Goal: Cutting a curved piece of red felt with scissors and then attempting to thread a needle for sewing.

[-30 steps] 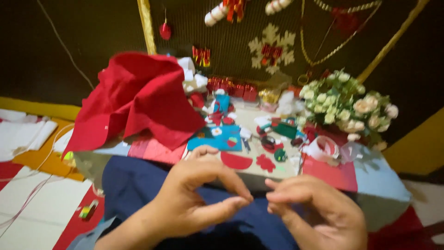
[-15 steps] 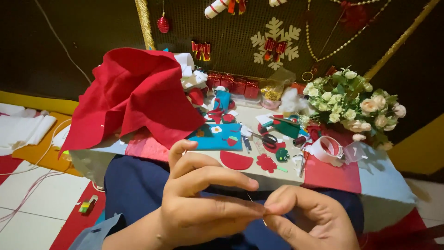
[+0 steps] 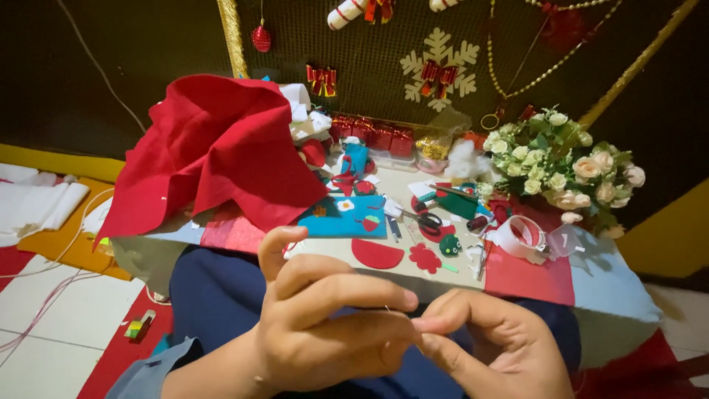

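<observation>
**Two hands pinching a fine needle over the lap, craft table behind**

Head view: at the bottom centre of the frame the left hand (image 3: 325, 332) and the right hand (image 3: 487, 347) meet fingertip to fingertip, both curled tight around a thin needle (image 3: 391, 310), whose tip just shows above the pinch; whether a thread runs from it cannot be told. The hands sit low and close to the camera, probably so that such small work can be seen well. Behind them, mid-frame, a low table (image 3: 620, 295) keeps materials within reach: a big red cloth (image 3: 214, 148) heaped at upper left, a blue felt sheet (image 3: 347, 218), a red felt half-circle (image 3: 377, 255), scissors (image 3: 425, 220) at centre, and a bouquet of pale roses (image 3: 569, 159) at right.
</observation>
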